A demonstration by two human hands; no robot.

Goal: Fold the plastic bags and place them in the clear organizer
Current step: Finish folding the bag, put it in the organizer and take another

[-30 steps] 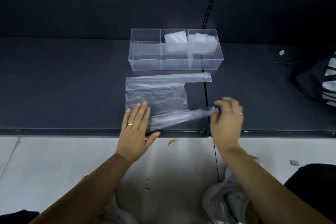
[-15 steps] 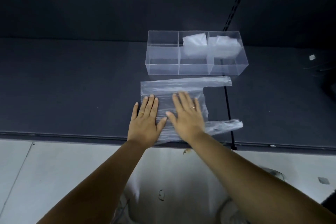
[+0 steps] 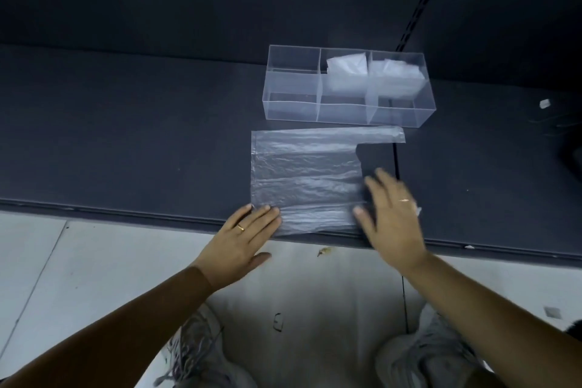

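A clear plastic bag (image 3: 305, 173) lies flat on the dark shelf (image 3: 132, 135), one handle strip stretching right along its far edge. My left hand (image 3: 242, 236) presses the bag's near left corner with straight fingers. My right hand (image 3: 392, 214), blurred by motion, lies flat with spread fingers over the bag's right side, hiding the near handle. Behind the bag stands the clear organizer (image 3: 291, 109) with three compartments. A folded bag (image 3: 346, 68) sits in the middle one and another folded bag (image 3: 396, 77) in the right one. The left compartment holds nothing.
The shelf's front edge runs just below the bag, above the pale floor (image 3: 78, 261). My grey shoes (image 3: 201, 359) stand on it. A slotted upright strip (image 3: 422, 0) rises behind the organizer. A small white scrap (image 3: 544, 103) lies far right on the shelf.
My right hand has swept rightward across the bag from its middle to its right side. My left hand slid down to the near left corner. The bag lies flatter.
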